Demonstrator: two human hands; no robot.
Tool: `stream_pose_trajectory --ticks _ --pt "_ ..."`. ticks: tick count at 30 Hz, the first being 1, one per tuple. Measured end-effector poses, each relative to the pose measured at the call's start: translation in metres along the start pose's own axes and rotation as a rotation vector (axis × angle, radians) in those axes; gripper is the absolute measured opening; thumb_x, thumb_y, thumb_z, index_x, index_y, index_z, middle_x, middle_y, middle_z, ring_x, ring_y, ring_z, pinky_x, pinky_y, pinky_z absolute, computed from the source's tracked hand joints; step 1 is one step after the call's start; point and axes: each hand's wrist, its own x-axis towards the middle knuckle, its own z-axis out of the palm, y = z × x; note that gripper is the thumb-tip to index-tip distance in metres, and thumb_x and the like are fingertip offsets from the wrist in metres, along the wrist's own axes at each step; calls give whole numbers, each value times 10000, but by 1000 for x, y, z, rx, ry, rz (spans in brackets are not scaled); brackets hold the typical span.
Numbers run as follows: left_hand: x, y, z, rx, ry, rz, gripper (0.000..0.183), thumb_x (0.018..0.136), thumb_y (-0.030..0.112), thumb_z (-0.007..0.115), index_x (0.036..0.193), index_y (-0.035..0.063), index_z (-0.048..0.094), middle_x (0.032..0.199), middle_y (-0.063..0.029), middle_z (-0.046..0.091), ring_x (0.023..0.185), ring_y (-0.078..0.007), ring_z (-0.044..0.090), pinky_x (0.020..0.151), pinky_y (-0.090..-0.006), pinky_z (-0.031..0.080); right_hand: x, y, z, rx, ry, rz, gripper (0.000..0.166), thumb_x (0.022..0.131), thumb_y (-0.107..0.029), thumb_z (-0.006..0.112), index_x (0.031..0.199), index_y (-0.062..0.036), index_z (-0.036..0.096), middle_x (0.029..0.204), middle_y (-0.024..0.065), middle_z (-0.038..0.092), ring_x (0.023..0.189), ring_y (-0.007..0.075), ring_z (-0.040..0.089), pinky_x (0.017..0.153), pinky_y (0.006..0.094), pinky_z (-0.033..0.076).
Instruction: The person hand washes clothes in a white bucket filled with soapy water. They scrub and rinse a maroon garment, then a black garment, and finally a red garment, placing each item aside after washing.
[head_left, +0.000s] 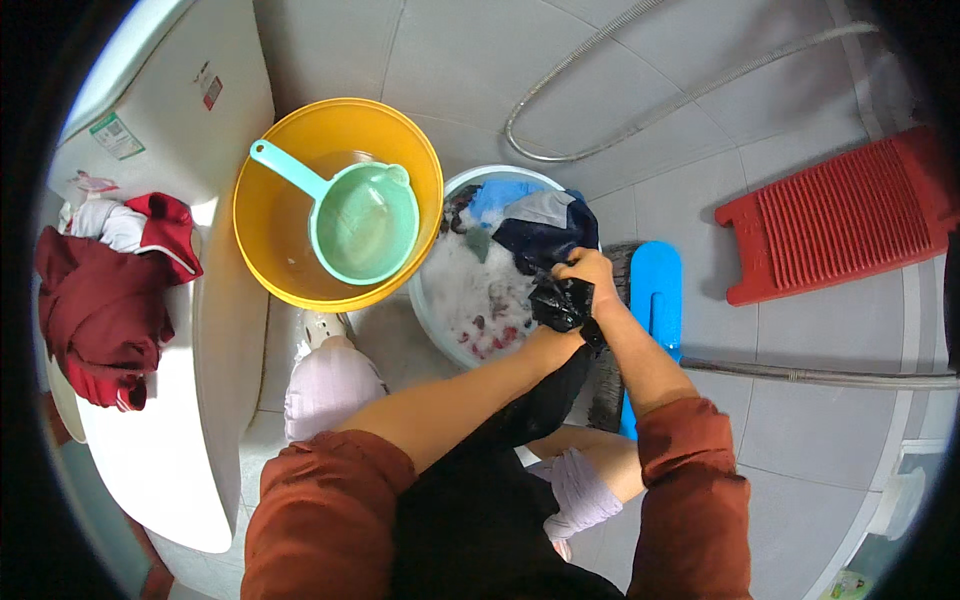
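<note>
My left hand (556, 349) and my right hand (586, 276) both grip a wet black cloth (561, 304), which is bunched between them over the right side of a pale washing basin (429, 315). White suds (469, 281) fill much of the basin. A navy garment with a grey panel (551, 225) lies heaped toward its far rim, just beyond my right hand. Beside that is a light blue cloth (502, 196). Small red and dark pieces of fabric show through the foam. My left fingers are partly hidden by the black cloth.
A yellow tub (259, 217) of water holds a mint-green dipper (364, 225). Maroon clothes (105, 300) lie on a white bathroom fixture (150, 465) at left. A blue-headed brush (655, 281) with a metal handle, a red plastic washboard (840, 214) and a metal hose (570, 60) are around the basin.
</note>
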Motion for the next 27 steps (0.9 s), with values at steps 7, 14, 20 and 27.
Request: stream_pose_trajectory --ticks 7,14,20,27 --pt "-21 70 -20 -567 61 -103 926 678 374 737 1321 26 169 1170 -147 439 1114 -224 420 928 -333 352 -3 11 -44 270 252 177 355 621 -293 644 810 3 596 733 196 621 692 321 613 651 362 476" --pt "-15 73 -42 -431 -142 -223 518 722 371 677 1079 16 557 967 -97 615 898 -184 578 799 -280 442 -39 -31 -83 774 67 -16 458 859 -419 511 1110 -36 504 971 140 583 953 207 527 811 314 417" --pt "-19 96 -37 -897 -436 -312 454 738 292 649 1098 42 530 970 -96 600 857 -215 593 782 -358 488 -61 30 -58 1785 114 -39 725 810 -611 405 1329 -116 299 1322 107 377 1189 278 394 1008 426 312" --pt "-29 121 -15 -967 -544 -277 649 726 187 675 1272 59 350 1141 -84 504 1039 -207 502 896 -348 417 -64 6 -99 1836 -75 -675 710 608 -550 708 1139 -133 488 1188 131 469 1027 371 498 855 494 441"
